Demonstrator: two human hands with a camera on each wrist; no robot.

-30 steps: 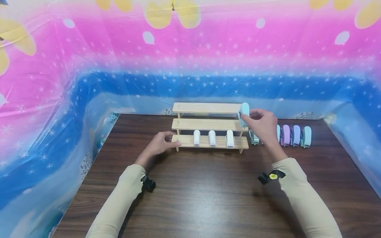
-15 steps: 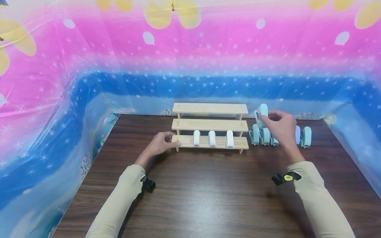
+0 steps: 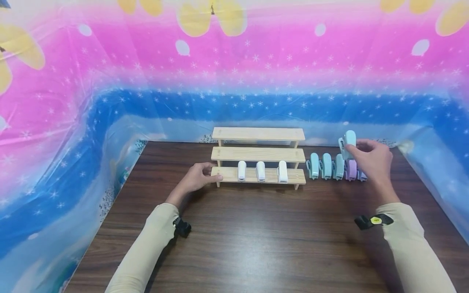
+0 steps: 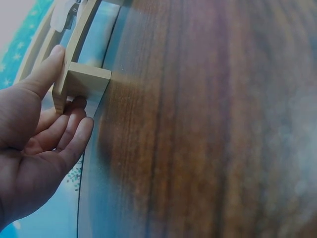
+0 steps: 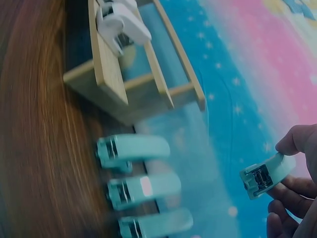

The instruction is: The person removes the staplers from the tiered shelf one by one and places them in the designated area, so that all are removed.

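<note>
My right hand point(image 3: 375, 160) pinches a mint-green mini stapler point(image 3: 349, 142) between thumb and fingers, held up above the back of the table. The right wrist view shows that stapler point(image 5: 267, 176) with its metal end pointing away from the hand. My left hand point(image 3: 196, 177) grips the left end of the lowest shelf of a three-step wooden stand point(image 3: 258, 154). In the left wrist view its thumb lies on the board point(image 4: 74, 54) and the fingers curl beneath. Three white staplers point(image 3: 260, 171) stand on that lowest shelf.
Right of the stand, a row of staplers stands on the dark wood table point(image 3: 249, 236): several mint-green ones point(image 3: 314, 166), a purple one point(image 3: 350, 169) and a blue one point(image 3: 362, 176), partly behind my right hand. A patterned cloth point(image 3: 256, 61) hangs behind.
My right hand has carried the mint-green stapler rightward, from in front of the stand's right end to above the row's right part. My left hand stays on the shelf.
</note>
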